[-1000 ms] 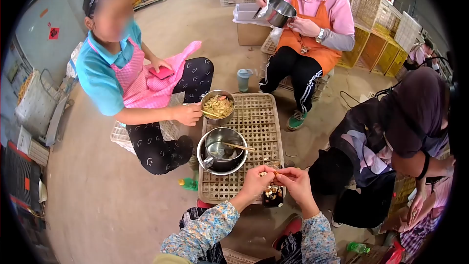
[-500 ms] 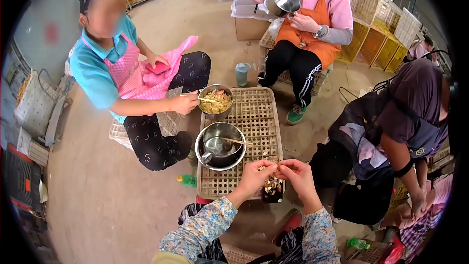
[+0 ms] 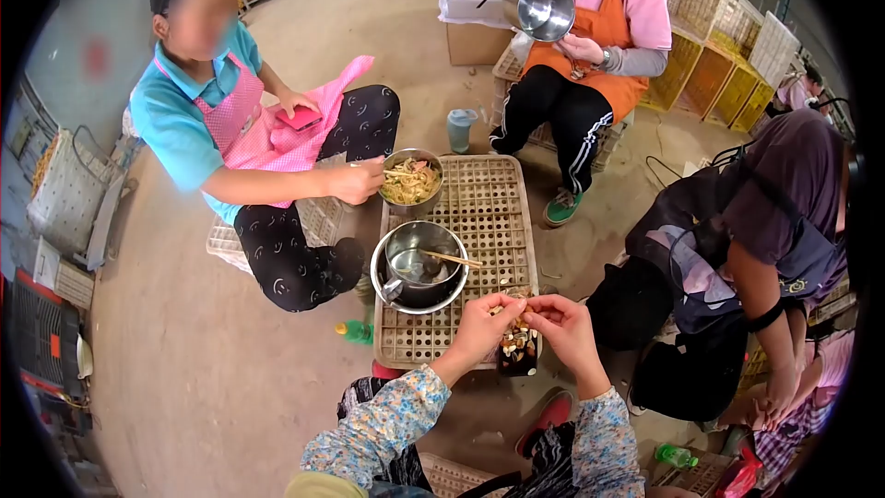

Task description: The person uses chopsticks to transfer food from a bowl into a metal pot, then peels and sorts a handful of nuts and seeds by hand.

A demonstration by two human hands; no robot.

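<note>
The morsel (image 3: 526, 310), small and orange-brown, is between your fingertips, just above the dark tray (image 3: 518, 360); your fingers partly hide it, so you cannot tell its exact shape. Your left hand (image 3: 483, 328) has thumb and forefinger drawn narrow, pinching it from one side. Your right hand (image 3: 563, 326) meets it from the other, its thumb and forefinger pinched too. Beneath, white and brown bits (image 3: 518, 343) lie in the tray, which sits at the near right corner of the crate (image 3: 493, 194).

Beyond your left hand, on the crate, stands the basin (image 3: 377, 281) with a pot (image 3: 406, 252) in it; chopsticks (image 3: 454, 258) lean over the pot's rim. Farther off, at the crate's left edge, is a bowl (image 3: 406, 209) of noodles (image 3: 410, 178), with a co-worker's hand (image 3: 355, 182) beside it.

On the floor, a green bottle (image 3: 358, 332) is left of the crate, and a cup (image 3: 460, 131) stands past its far edge. Another co-worker (image 3: 604, 46), in an orange apron, holds a tilted steel pan (image 3: 546, 11).
</note>
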